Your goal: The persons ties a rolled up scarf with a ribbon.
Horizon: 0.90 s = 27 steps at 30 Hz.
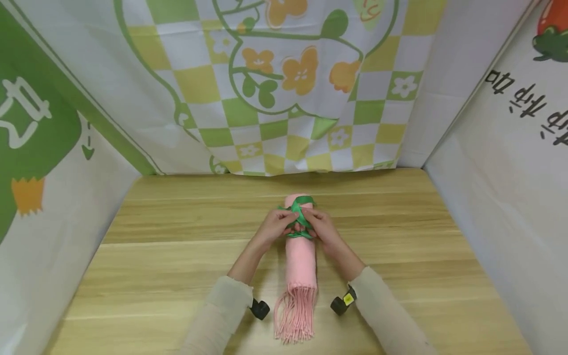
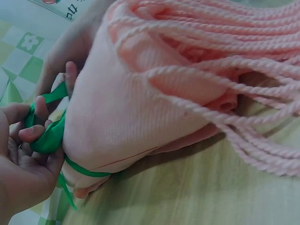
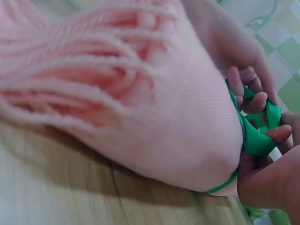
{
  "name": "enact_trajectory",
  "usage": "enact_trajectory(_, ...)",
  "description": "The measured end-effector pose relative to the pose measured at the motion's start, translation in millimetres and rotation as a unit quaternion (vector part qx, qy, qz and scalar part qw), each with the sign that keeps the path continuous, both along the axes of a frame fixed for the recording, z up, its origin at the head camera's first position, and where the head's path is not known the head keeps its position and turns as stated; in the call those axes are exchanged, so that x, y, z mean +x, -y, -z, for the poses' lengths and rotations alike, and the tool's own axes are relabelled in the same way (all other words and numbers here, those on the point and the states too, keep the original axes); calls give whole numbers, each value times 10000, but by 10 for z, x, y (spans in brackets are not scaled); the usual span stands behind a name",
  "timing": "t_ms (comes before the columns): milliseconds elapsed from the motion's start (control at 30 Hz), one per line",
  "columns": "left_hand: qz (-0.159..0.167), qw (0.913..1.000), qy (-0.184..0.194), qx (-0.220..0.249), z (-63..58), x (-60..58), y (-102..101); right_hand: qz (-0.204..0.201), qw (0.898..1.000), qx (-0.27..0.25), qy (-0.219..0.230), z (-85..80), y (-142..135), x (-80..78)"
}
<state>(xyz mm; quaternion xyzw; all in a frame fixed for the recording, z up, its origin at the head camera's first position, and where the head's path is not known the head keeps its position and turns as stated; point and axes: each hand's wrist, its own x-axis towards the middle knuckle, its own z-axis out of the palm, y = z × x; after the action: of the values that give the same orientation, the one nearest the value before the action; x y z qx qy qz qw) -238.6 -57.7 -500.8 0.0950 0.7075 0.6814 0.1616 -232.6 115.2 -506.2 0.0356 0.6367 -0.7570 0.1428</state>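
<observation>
A rolled pink scarf (image 1: 301,261) lies lengthwise on the table, its twisted fringe (image 1: 296,315) spread toward the near edge. Green ribbon (image 2: 49,133) runs round the roll near its far end, with loops standing up on top. My left hand (image 1: 274,226) pinches the ribbon from the left side. From the right, my right hand (image 1: 325,228) pinches another part of it, close to the left fingers. In the right wrist view, ribbon loops (image 3: 258,140) pass between the fingers of both hands. A loose ribbon tail (image 2: 68,194) hangs by the roll in the left wrist view.
The wooden table (image 1: 186,212) reaches back to a checked, flower-printed cloth (image 1: 284,133) hanging behind it. White printed side walls (image 1: 497,162) stand left and right. Black wrist cameras (image 1: 260,309) sit at both sleeves, either side of the fringe.
</observation>
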Motion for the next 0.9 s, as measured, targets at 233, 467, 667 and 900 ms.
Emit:
enact_trajectory(233,-370,9987,287,197,58,-1,-32,432,9893,-1370,264,20,56,-13)
enact_trajectory(467,-540,9981,181,216,75,10,-56,343,9627,-2643,458,-11,71,1)
enact_trajectory(667,-508,9986,116,95,43,31,-65,242,9606,-2729,461,-35,62,4)
enact_trajectory(900,-364,9993,-48,-75,39,36,-73,794,9626,-2526,568,-59,83,19)
